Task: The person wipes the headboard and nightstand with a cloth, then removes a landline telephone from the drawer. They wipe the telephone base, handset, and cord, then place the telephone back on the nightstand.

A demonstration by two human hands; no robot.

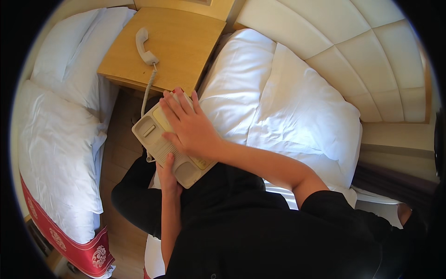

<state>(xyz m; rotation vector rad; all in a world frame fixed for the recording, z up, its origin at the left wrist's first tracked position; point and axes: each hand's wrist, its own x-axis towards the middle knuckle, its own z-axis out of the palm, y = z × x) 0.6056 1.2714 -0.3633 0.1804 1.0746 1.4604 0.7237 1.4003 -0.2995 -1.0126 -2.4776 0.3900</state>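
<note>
Seen from above, two beds dressed in white flank a narrow strip of wooden floor. The right bed point(241, 93) carries a plump white pillow point(302, 111) against a padded cream headboard point(371, 51); the left bed point(60, 153) has its own white pillow point(69, 51) and a red patterned runner point(69, 246) across its foot. Between them at the top stands a light wooden bedside surface point(186, 42). On it lies a beige telephone handset point(145, 45), off its cradle, its coiled cord point(147, 90) trailing down to the beige telephone base point(160, 139), which is held in the air just below the surface's front edge, in front of the person's dark clothing. The right hand point(188, 128) lies flat and open across the top of the base, fingers spread toward the keypad. The left hand point(168, 179) grips the base from beneath, thumb curled over its lower edge. So the base is already lifted clear of the surface while the handset remains up there, and the empty cradle shows at the base's left end. No packages, labels or signs are visible.
</note>
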